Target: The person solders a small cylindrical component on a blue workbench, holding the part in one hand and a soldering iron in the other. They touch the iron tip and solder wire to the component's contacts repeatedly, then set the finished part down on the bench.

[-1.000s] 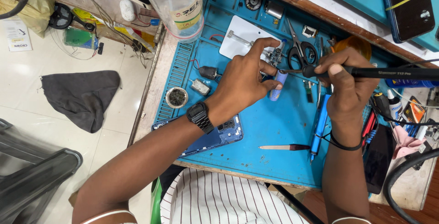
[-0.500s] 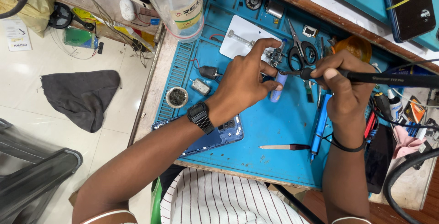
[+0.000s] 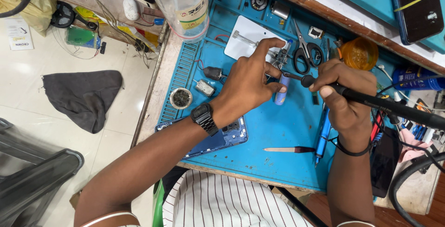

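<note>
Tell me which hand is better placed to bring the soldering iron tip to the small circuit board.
The right hand. It already grips the soldering iron, whose tip points toward the small circuit board. The left hand is occupied pinching that board, so it should keep steadying it.

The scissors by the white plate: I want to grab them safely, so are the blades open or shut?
Shut. The scissors lie flat on the blue mat, blades together in one point, handles side by side.
</note>
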The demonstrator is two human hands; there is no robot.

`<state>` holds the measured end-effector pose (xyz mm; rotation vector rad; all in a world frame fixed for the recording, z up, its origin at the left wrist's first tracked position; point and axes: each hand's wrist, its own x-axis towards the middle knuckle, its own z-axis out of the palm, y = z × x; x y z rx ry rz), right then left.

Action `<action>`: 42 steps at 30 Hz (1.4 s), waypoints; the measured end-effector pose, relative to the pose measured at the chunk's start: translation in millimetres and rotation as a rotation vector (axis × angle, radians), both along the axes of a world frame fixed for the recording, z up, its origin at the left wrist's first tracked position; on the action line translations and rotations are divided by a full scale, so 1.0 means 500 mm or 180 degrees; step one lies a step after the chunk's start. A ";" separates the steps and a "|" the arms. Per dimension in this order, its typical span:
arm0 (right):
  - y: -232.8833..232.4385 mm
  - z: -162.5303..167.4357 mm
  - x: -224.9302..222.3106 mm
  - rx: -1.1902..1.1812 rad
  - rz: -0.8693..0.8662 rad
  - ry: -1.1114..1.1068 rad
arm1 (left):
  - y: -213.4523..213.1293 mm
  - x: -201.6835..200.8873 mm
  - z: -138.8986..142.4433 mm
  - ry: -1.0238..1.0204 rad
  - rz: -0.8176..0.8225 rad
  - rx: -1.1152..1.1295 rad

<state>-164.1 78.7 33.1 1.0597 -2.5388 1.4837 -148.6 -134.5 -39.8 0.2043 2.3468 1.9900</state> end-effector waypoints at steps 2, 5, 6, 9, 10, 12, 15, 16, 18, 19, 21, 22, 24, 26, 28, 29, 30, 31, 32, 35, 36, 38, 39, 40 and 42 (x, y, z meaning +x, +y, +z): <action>-0.001 -0.003 0.000 0.0032 -0.0005 0.0064 | -0.001 -0.002 -0.002 -0.0011 -0.0010 -0.0020; -0.001 -0.007 0.001 0.0009 -0.0067 0.0065 | -0.001 -0.001 -0.006 0.0020 0.0019 -0.0037; 0.000 -0.008 0.002 -0.0031 -0.0108 0.0054 | 0.000 -0.001 -0.006 0.0044 0.0028 -0.0039; 0.005 -0.012 0.004 -0.0204 -0.0233 0.0026 | 0.003 0.000 -0.008 0.0053 0.0055 0.0003; 0.007 -0.013 0.004 -0.0272 -0.0268 0.0023 | 0.003 0.000 -0.009 0.0051 0.0047 0.0002; 0.011 -0.015 0.003 -0.0402 -0.0318 0.0025 | 0.003 -0.002 -0.010 0.0051 0.0033 -0.0003; 0.015 -0.018 0.003 -0.0512 -0.0387 -0.0036 | 0.006 -0.003 -0.009 0.0035 0.0060 -0.0021; 0.016 -0.019 0.003 -0.0530 -0.0393 -0.0055 | 0.006 -0.003 -0.008 0.0036 0.0055 -0.0023; 0.016 -0.020 0.002 -0.0509 -0.0348 -0.0070 | 0.006 -0.003 -0.008 0.0039 0.0044 -0.0025; 0.015 -0.020 0.001 -0.0490 -0.0325 -0.0074 | 0.006 -0.002 -0.007 0.0024 0.0040 -0.0029; 0.014 -0.019 0.000 -0.0435 -0.0292 -0.0064 | 0.006 -0.001 -0.006 -0.0007 0.0031 -0.0037; 0.013 -0.019 0.000 -0.0414 -0.0284 -0.0057 | 0.006 -0.002 -0.005 -0.0001 0.0031 -0.0032; 0.010 -0.018 -0.001 -0.0396 -0.0299 -0.0040 | 0.006 -0.002 -0.004 0.0012 0.0031 -0.0023; 0.008 -0.016 -0.002 -0.0385 -0.0307 -0.0038 | 0.006 -0.003 -0.003 0.0012 0.0022 -0.0009; 0.006 -0.013 -0.002 -0.0357 -0.0317 -0.0026 | 0.006 -0.004 -0.003 0.0013 0.0017 0.0001; 0.005 -0.012 -0.002 -0.0334 -0.0324 -0.0012 | 0.006 -0.005 -0.003 0.0013 0.0016 0.0004; 0.004 -0.011 -0.001 -0.0315 -0.0330 -0.0014 | 0.007 -0.005 -0.003 0.0014 0.0015 0.0007; 0.003 -0.009 0.000 -0.0295 -0.0336 -0.0015 | 0.007 -0.005 -0.004 0.0021 0.0018 0.0011; 0.002 -0.008 0.002 -0.0279 -0.0339 -0.0032 | 0.006 -0.004 -0.005 0.0028 0.0021 0.0016; 0.001 -0.006 0.004 -0.0319 -0.0238 -0.0061 | 0.006 -0.001 -0.008 0.0060 0.0026 0.0009; 0.000 -0.006 0.004 -0.0339 -0.0214 -0.0067 | 0.007 -0.001 -0.009 0.0071 0.0027 0.0003; 0.000 -0.007 0.004 -0.0366 -0.0189 -0.0082 | 0.008 -0.001 -0.010 0.0064 0.0049 0.0003; 0.000 -0.007 0.003 -0.0369 -0.0172 -0.0071 | 0.009 -0.001 -0.011 0.0058 0.0064 0.0006; 0.000 -0.008 0.003 -0.0372 -0.0156 -0.0061 | 0.010 -0.001 -0.010 0.0050 0.0049 0.0007; 0.001 -0.009 0.000 -0.0375 -0.0112 -0.0028 | 0.010 -0.002 -0.011 0.0035 0.0019 0.0009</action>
